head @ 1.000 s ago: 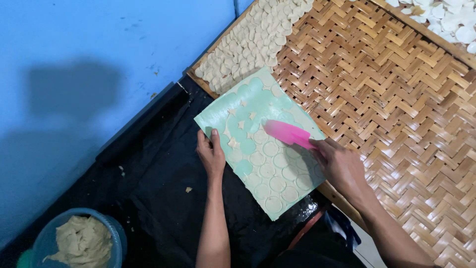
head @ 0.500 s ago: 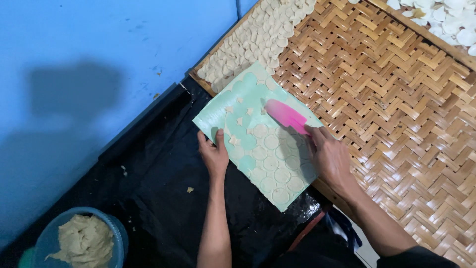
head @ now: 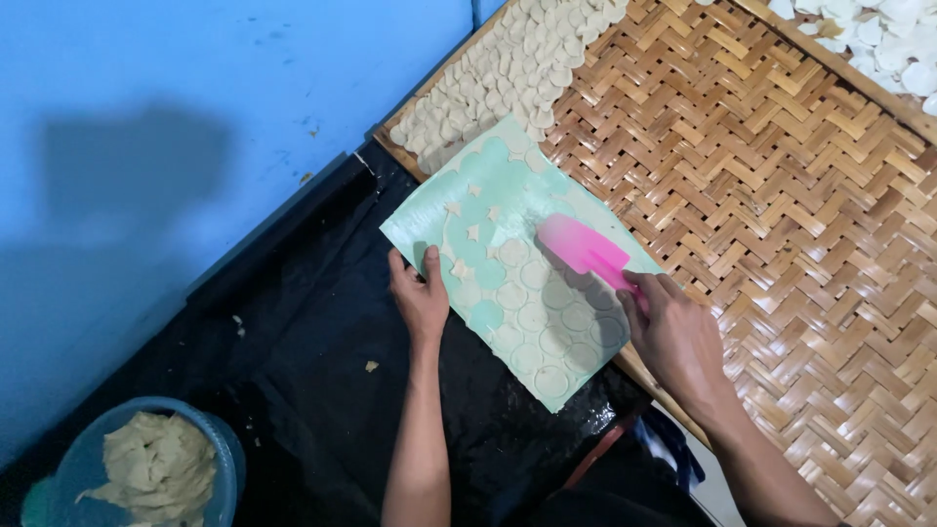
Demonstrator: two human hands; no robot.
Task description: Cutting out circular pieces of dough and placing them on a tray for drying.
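Observation:
A light green mat point(head: 488, 185) covered with thin round dough discs point(head: 532, 317) lies across the edge of a woven bamboo tray point(head: 781, 224). My left hand point(head: 422, 298) presses down on the mat's near left edge. My right hand point(head: 673, 337) grips the handle of a pink spatula point(head: 584, 249), whose blade rests flat on the dough near the mat's middle. Small leftover dough scraps point(head: 470, 234) sit on the bare green part of the mat.
Several rows of cut dough discs point(head: 508, 73) lie on the tray's far left part. White pieces point(head: 878, 39) fill another tray at the top right. A blue bucket of dough scraps point(head: 156, 473) stands at the bottom left on black sheeting point(head: 293, 371). A blue wall point(head: 195, 107) is at the left.
The pink spatula has slid toward the left along the mat, with my right hand following it. My left hand has stayed on the mat's edge.

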